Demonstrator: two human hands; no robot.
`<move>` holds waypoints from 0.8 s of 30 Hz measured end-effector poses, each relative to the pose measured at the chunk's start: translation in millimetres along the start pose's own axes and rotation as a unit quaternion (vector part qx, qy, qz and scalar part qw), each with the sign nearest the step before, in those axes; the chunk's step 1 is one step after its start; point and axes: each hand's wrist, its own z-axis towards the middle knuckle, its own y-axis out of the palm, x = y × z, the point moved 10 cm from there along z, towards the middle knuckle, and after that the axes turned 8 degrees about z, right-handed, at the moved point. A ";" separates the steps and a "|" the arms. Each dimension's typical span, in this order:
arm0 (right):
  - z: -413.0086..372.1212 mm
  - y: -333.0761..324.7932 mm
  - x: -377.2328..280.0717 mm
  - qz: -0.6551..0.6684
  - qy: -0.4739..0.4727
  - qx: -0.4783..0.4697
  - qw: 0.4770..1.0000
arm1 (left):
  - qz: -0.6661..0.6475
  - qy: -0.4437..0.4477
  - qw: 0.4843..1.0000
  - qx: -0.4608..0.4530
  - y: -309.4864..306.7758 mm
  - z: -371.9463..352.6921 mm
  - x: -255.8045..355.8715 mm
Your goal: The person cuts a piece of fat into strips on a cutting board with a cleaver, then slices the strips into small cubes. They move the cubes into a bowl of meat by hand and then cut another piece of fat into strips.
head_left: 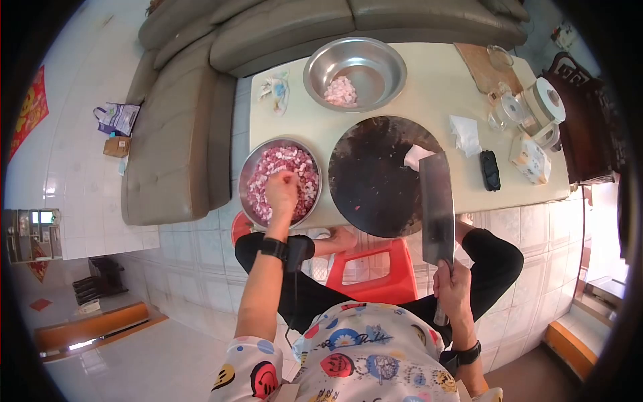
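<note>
My right hand (454, 288) grips the handle of a broad cleaver (438, 211), its blade pointing away from me over the right edge of a round dark chopping board (375, 177). A pale piece of meat or fat (416, 157) lies on the board beside the blade's tip. My left hand (282, 194) is over a metal bowl (245, 175) full of diced red and white meat (295, 161). Its fingers are drawn together at the meat; whether they hold a piece is hidden.
A larger metal basin (388, 63) with pale diced fat (341, 92) stands behind the board. A crumpled cloth (274, 92) lies left of it. On the right are a tissue (465, 135), a black case (490, 170), a tissue box (530, 159) and a kettle (541, 107). A red stool (375, 271) is below.
</note>
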 end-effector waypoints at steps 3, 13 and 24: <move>-8.0 9.6 -3.8 -0.004 0.002 -0.013 1.000 | 0.095 -0.002 0.995 0.029 -13.7 15.8 -34.5; -30.8 25.5 -18.9 -0.033 0.008 -0.053 0.998 | -0.055 -0.162 0.968 -0.181 14.9 49.8 -103.8; -32.1 -9.9 -11.5 0.053 0.011 0.001 0.999 | 0.104 0.082 0.991 -0.023 -12.0 41.6 -2.3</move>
